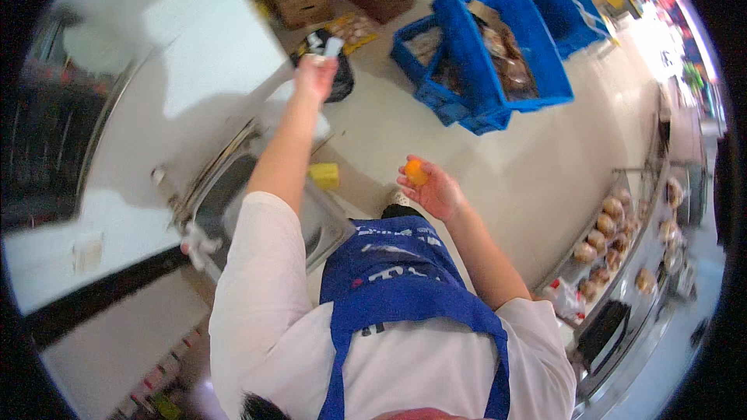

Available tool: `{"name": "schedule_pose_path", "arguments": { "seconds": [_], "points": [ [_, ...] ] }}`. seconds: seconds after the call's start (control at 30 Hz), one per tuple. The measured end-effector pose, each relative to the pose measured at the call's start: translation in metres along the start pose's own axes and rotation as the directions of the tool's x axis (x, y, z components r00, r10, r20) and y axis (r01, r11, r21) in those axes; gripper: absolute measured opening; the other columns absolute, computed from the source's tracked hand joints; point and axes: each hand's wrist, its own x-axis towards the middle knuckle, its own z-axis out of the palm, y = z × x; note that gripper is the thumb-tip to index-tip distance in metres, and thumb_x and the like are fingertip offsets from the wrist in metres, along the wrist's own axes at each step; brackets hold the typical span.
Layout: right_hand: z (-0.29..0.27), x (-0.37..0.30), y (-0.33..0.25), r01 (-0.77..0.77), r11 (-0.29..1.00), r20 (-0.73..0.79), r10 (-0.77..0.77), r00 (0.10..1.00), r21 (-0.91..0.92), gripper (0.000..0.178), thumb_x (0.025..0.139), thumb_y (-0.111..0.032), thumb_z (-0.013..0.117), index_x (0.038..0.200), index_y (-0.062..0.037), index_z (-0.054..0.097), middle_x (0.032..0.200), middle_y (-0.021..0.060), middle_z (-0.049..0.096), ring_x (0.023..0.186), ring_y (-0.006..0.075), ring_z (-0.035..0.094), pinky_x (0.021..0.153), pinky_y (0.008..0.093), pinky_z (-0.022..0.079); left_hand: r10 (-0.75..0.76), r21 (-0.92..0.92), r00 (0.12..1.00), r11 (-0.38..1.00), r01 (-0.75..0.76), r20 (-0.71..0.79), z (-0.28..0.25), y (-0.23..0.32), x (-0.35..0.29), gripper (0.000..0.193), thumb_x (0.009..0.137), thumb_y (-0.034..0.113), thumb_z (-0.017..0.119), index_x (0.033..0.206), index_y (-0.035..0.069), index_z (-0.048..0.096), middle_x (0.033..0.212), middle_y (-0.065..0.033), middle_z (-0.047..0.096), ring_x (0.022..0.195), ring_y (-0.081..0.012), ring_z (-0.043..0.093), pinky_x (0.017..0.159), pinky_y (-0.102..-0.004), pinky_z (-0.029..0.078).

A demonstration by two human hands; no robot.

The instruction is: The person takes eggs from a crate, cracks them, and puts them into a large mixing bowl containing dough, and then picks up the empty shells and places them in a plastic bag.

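Observation:
My left hand [315, 78] reaches far out at the upper left, fingers closed on a small pale rectangular piece [334, 47] whose kind I cannot make out. Just beyond and below that hand is a black plastic bag [340, 87] on the floor. In front of my blue apron [397, 264], my right hand [437, 193] is half curled, palm partly up. A small, round, bright orange thing [415, 172] sits at its fingers; blur hides its exact kind.
A sink [331, 225] with a yellow cloth or sponge [324, 176] at its edge stands at my left. Blue crates [537, 50] holding packages and cardboard boxes [303, 4] are ahead. Bagged round goods [607, 224] fill a shelf at right.

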Motion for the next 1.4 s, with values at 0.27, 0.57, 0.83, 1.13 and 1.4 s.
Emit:
{"name": "schedule_pose_path", "arguments": {
  "seconds": [0.27,0.57,0.83,1.13,1.4],
  "points": [
    [-0.077,-0.073,-0.058,0.386,0.913,-0.225,-0.352,0.909,0.131,0.032,0.092,-0.018,0.045,0.124,-0.0115,0.051,0.110,0.0093,0.057,0.102,0.0253,0.059,0.080,0.0371,0.049,-0.129,0.662,0.989,0.748,0.051,0.070,0.090,-0.136,0.067,0.061,0.090,0.047,0.054,0.131,0.004,0.043,0.124,-0.0073,0.053,0.114,-0.0251,0.053,0.100,-0.0421,0.040],
    [-0.128,-0.269,0.094,0.745,0.664,-0.617,-0.612,0.495,-0.061,0.034,0.091,-0.022,0.053,0.123,-0.0101,0.053,0.116,0.0075,0.056,0.109,0.0173,0.053,0.084,0.0359,0.048,-0.965,0.723,-0.239,-0.087,0.685,0.110,0.052,-0.436,-0.392,0.047,0.097,0.032,0.039,0.132,0.001,0.045,0.135,-0.0137,0.049,0.131,-0.0305,0.040,0.111,-0.0438,0.031],
    [-0.191,-0.535,0.314,0.360,0.632,-0.723,-0.645,-0.246,-0.686,0.039,0.082,-0.014,0.055,0.119,-0.0024,0.052,0.114,0.0206,0.058,0.112,0.0335,0.054,0.095,0.0412,0.042,-0.693,0.675,-0.700,-0.601,0.429,-0.172,-0.039,-0.597,-0.709,0.042,0.096,0.025,0.036,0.129,0.002,0.049,0.133,-0.0138,0.052,0.130,-0.0304,0.042,0.110,-0.0432,0.032],
    [-0.303,-0.799,0.468,0.168,0.823,-0.783,-0.424,-0.456,-0.543,0.039,0.081,-0.018,0.057,0.116,-0.0017,0.055,0.113,0.0202,0.060,0.109,0.0328,0.056,0.095,0.0411,0.042,-0.579,0.615,-0.715,-0.743,0.265,-0.392,-0.120,-0.741,-1.015,0.043,0.098,0.027,0.029,0.124,0.000,0.050,0.127,-0.0153,0.054,0.124,-0.0293,0.047,0.108,-0.0423,0.036],
    [-0.499,-1.034,0.538,0.233,0.774,-0.718,-0.369,-0.591,-0.589,0.036,0.081,-0.018,0.056,0.114,-0.0026,0.056,0.111,0.0183,0.062,0.106,0.0325,0.058,0.094,0.0402,0.043,-0.410,0.560,-0.784,-0.823,0.097,-0.466,-0.153,-0.993,-1.234,0.045,0.097,0.030,0.030,0.123,0.001,0.050,0.126,-0.0145,0.054,0.122,-0.0279,0.048,0.106,-0.0417,0.037]
  ]
}}
